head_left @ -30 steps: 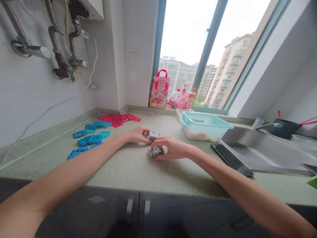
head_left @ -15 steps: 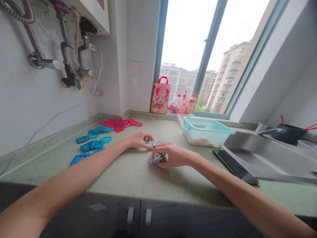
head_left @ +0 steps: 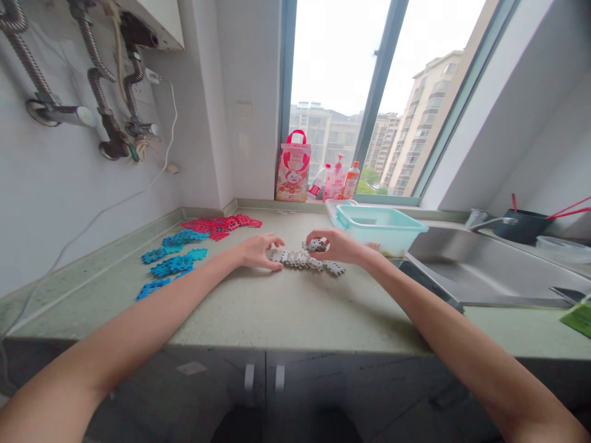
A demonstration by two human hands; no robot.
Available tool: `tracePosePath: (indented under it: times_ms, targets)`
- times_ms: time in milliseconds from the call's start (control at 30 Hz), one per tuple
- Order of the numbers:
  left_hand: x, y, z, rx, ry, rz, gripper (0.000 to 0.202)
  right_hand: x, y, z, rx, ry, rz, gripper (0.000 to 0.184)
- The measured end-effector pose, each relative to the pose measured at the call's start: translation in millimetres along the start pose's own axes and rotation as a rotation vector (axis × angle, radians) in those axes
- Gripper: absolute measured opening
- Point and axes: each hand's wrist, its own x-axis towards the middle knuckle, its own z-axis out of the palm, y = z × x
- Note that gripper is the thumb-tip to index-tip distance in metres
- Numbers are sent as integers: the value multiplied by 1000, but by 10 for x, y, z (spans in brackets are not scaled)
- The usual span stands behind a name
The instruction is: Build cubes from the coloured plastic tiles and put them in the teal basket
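Observation:
A row of flat white interlocking plastic tiles lies spread on the green countertop. My left hand rests at the row's left end, fingers apart and touching the tiles. My right hand hovers over the row's right part, closed on a small stack of white tiles. Blue tiles and red tiles lie in groups to the left.
A teal plastic tub stands behind my right hand. The steel sink and tap are at the right. A red gift bag and bottles sit on the window sill. Pipes run along the left wall.
The white tiles, held as two stacks before, now lie fanned out in a row on the counter. My right hand moved up and right with a smaller stack; my left hand opened.

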Motion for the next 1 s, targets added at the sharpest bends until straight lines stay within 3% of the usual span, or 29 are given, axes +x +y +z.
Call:
tracePosePath:
  times_ms: [100, 167, 233, 367, 500, 833, 1000]
  targets:
    - [9, 133, 55, 6, 17, 40, 94, -20, 30, 52, -63, -73, 25, 26]
    - [41, 251, 112, -3, 26, 55, 98, -30, -2, 74, -87, -109, 20, 27]
    - [84, 348, 165, -20, 13, 59, 94, -37, -41, 84, -96, -141, 10, 32]
    - [143, 403, 226, -65, -14, 70, 64, -37, -69, 99, -109, -195, 41, 51]
    - [161, 337, 245, -66, 31, 69, 47, -7, -48, 116, -100, -232, 69, 47]
    - [172, 242, 210, -4, 72, 30, 33, 31, 34, 197, -119, -138, -76, 31]
    - [193, 173, 198, 19, 82, 55, 43, 59, 149, 313, -98, -73, -129, 26]
